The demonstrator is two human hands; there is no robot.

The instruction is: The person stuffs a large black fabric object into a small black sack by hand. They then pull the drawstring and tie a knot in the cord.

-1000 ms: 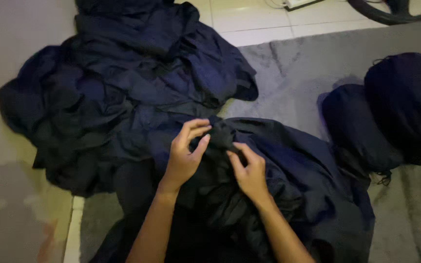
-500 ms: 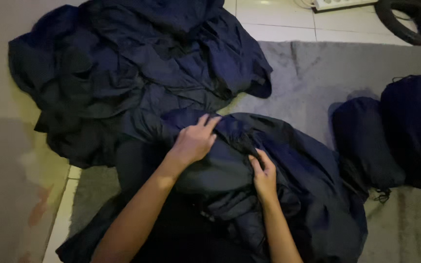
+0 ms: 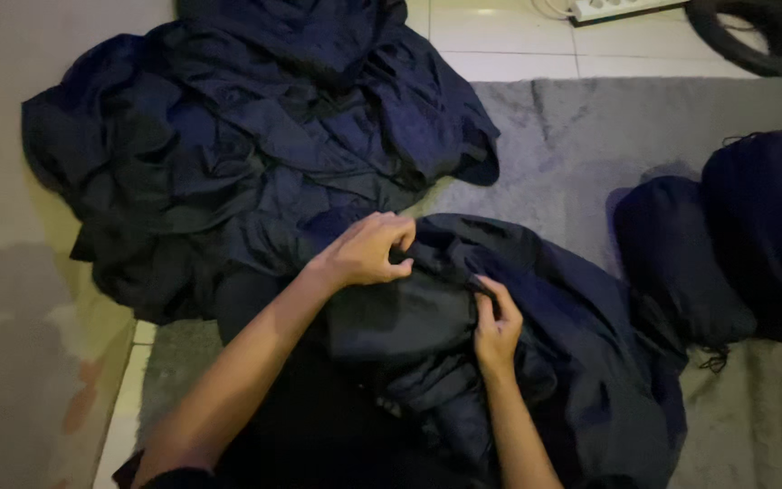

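Bare forearms, dark sleeve (image 3: 151, 475) edge

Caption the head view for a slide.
Both hands, left hand and right hand, grip dark navy fabric beside a heaped pile of cloth on a grey rug.

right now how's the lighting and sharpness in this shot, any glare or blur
Head view: dim overall, so the dark navy cloth and the heap lose fold detail in shadow; mild glare on the floor tiles at the top; the left hand and right hand look reasonably sharp, no strong motion blur.
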